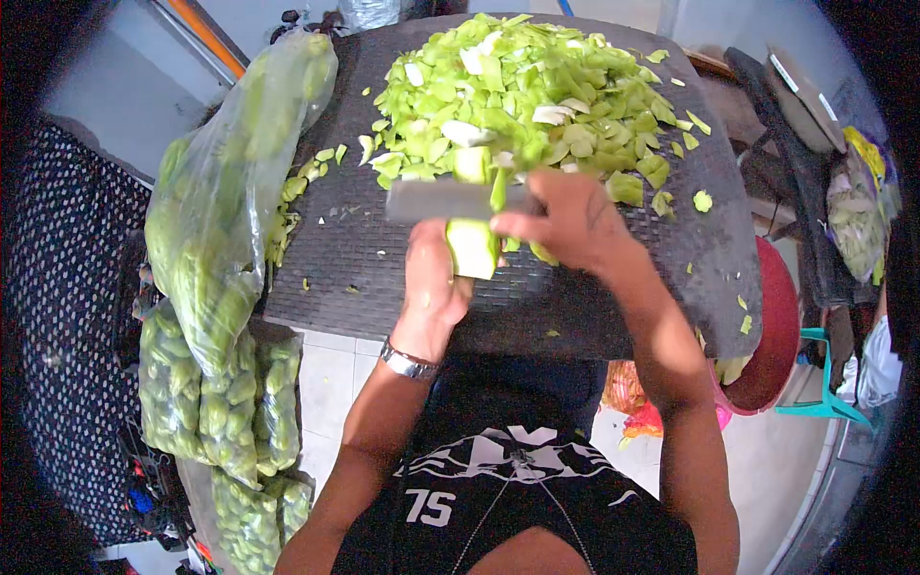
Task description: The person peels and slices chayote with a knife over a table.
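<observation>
My left hand is wrapped round a long, pale green peeled vegetable, its kind unclear, held above the dark woven-pattern table. My right hand grips a broad-bladed knife, blurred by motion. The blade lies across the vegetable and points left, hiding its middle. A thin green strip shows at the blade. Just beyond both hands rises a big heap of green peelings, with some whitish pieces among them.
A large clear bag of green vegetables leans on the table's left edge. More packed bags stand below it. Loose peel scraps lie on the right side. A red tub and a teal stool stand to the right.
</observation>
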{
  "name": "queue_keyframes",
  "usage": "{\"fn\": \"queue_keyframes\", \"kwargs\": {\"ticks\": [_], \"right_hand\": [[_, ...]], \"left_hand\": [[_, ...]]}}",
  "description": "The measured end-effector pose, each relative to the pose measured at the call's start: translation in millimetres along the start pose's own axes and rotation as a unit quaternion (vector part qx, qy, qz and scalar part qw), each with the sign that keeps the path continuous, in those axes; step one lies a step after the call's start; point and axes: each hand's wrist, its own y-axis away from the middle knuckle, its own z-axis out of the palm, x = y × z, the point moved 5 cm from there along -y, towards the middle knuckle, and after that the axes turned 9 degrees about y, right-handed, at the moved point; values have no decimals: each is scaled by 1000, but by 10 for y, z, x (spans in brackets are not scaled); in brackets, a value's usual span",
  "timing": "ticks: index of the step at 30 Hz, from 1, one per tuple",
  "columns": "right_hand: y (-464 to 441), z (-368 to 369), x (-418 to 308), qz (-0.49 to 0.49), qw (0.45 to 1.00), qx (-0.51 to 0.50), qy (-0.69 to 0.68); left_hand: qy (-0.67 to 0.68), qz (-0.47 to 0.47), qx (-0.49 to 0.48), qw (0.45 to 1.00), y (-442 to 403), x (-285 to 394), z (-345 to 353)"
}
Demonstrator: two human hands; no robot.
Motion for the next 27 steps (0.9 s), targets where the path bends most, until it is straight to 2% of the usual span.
{"fn": "queue_keyframes", "kwargs": {"ticks": [2, 5, 6, 9, 11, 14, 16, 17, 18, 20, 21, 24, 27], "right_hand": [[46, 16, -190, -46, 999, 4, -15], [-10, -66, -24, 4, 999, 18, -49], [-21, -56, 177, 38, 998, 8, -53], [-93, -175, 532, 118, 990, 37, 75], [-34, -122, 907, 158, 981, 58, 97], [-3, -109, 919, 138, 983, 66, 100], [27, -140, 756, 197, 980, -10, -32], [41, -144, 642, 270, 946, -83, -159], [77, -89, 495, 337, 885, -154, -281], [-19, 79, 335, 147, 963, -36, -222], [-14, 136, 210, 48, 981, 23, -189], [128, 70, -231, 69, 996, -39, -33], [139, 16, -385, -14, 999, 22, -29]], "left_hand": [[36, 35, 49, 998, -5, 35, 120], [-14, -30, 6, 999, 64, 12, 9], [7, -46, 4, 999, 82, 6, 6], [15, -106, -50, 993, 129, 91, 111], [46, -135, -62, 988, 166, 80, 130], [64, -120, -34, 990, 121, 85, 143], [61, -93, -20, 994, 43, 100, 118], [56, -82, -24, 995, -25, 90, 67], [50, -70, -29, 996, -72, 93, 47], [39, -68, 17, 997, -84, 116, 78], [33, -66, 42, 996, -90, 115, 84], [92, -30, 36, 995, -192, 67, 85], [113, -18, 5, 993, -159, 90, 138]]}}
